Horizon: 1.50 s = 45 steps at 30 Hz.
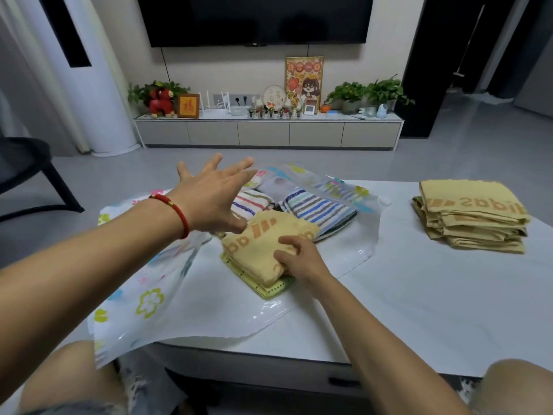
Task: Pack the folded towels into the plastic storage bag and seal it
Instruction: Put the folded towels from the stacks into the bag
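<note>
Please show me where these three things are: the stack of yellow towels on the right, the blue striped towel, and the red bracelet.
stack of yellow towels (469,217), head view, top towel.
blue striped towel (321,208), head view, its middle stripes.
red bracelet (176,209), head view, band on the left wrist.

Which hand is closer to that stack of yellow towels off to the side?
The right hand. It grips a folded yellow towel at the bag's mouth, left of the stack of yellow towels. The left hand hovers open over the plastic bag, farther away.
</note>
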### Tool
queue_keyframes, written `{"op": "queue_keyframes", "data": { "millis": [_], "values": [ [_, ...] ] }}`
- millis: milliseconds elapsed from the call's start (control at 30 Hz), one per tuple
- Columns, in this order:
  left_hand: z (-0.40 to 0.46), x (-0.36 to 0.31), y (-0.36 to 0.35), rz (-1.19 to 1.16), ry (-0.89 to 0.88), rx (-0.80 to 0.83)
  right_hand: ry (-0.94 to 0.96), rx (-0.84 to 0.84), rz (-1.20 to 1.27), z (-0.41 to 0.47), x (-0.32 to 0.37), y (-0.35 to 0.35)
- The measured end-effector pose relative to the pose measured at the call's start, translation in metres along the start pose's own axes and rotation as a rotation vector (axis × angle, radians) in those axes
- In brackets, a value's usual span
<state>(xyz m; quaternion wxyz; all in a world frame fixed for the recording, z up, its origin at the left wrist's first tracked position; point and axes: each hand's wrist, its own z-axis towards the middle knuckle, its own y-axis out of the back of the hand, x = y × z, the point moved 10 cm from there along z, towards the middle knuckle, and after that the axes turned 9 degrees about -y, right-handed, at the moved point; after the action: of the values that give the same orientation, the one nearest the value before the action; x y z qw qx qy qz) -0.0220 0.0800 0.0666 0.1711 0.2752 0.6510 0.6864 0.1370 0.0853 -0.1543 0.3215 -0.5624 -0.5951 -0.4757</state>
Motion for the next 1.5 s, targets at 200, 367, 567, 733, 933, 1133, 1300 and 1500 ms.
{"op": "queue_keyframes", "data": {
  "millis": [200,367,567,733,933,1133,1300,1500],
  "values": [
    [0.001,-0.016,-0.007,0.041,-0.032,-0.028,0.082,0.175,-0.222,-0.033,0.011,0.033],
    [0.014,-0.045,-0.008,0.146,-0.081,-0.117,0.1,0.15,-0.524,-0.064,0.007,0.101],
    [0.055,-0.1,-0.022,0.25,-0.173,-0.124,0.082,-0.087,-0.552,-0.073,0.003,0.226],
    [0.092,-0.124,-0.032,0.202,-0.222,-0.067,0.166,-0.567,-0.646,-0.061,0.022,0.342],
    [0.114,-0.121,-0.037,0.115,-0.221,-0.077,0.017,-0.951,-0.782,-0.022,0.037,0.44],
    [0.113,-0.116,-0.038,0.115,-0.231,-0.085,-0.358,-0.813,-0.725,0.031,-0.011,0.481],
    [0.114,-0.113,-0.035,0.134,-0.226,-0.105,-0.345,-0.859,-0.811,0.033,-0.001,0.495],
    [0.112,-0.112,-0.038,0.241,-0.226,-0.116,-0.165,-0.821,-0.833,0.03,0.024,0.489]
  ]
}}
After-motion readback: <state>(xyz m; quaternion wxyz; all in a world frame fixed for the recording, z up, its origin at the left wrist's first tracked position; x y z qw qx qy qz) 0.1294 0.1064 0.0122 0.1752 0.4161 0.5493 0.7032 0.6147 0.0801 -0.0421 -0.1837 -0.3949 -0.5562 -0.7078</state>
